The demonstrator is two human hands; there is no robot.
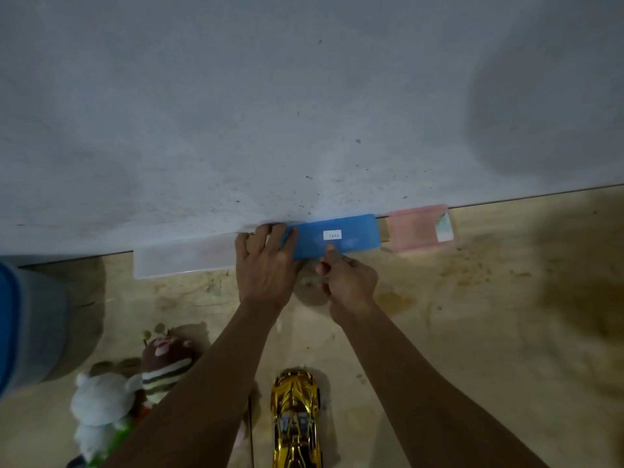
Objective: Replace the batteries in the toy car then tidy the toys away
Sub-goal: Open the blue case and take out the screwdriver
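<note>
Both hands on blue box [336, 236] (labelled)

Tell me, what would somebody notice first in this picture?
Probably the two hands in the middle: the left hand and right hand both grip a bright blue box lying against the wall. Next, the shiny gold toy car on the floor at the bottom, between the arms. Left of it lie some stuffed toys.

Gold toy car [296, 417] upright on floor, nose toward wall; plush toys [135, 386] left.
</note>
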